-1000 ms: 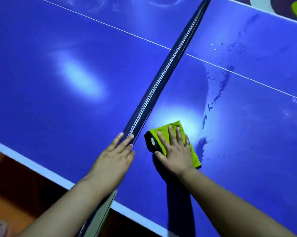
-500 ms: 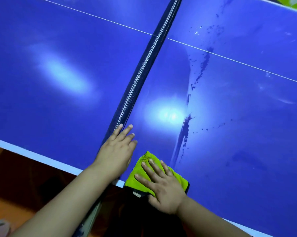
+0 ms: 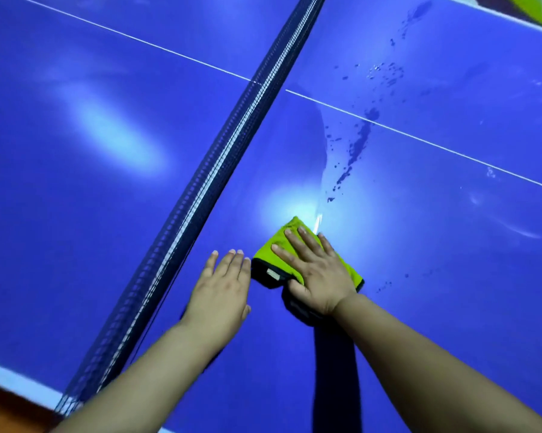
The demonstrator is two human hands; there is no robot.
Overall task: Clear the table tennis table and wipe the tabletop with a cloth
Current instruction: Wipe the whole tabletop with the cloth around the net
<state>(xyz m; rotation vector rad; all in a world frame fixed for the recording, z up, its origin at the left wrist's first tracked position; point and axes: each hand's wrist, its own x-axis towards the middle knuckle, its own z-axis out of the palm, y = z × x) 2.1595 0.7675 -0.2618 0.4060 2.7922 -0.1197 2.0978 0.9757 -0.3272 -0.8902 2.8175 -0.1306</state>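
1. One folded green cloth (image 3: 268,260), on tabletop (image 3: 450,245) right of net (image 3: 232,145); probably soft, light, best pressed flat from above.
2. Right hand (image 3: 316,273): spread flat, pressing cloth.
3. Left hand (image 3: 222,289): flat, empty, beside it.

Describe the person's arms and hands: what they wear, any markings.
Both are bare. The left hand and the right hand show no gloves, rings or wristbands. The left forearm and the right forearm are uncovered to the frame's edge; no sleeve comes into view.
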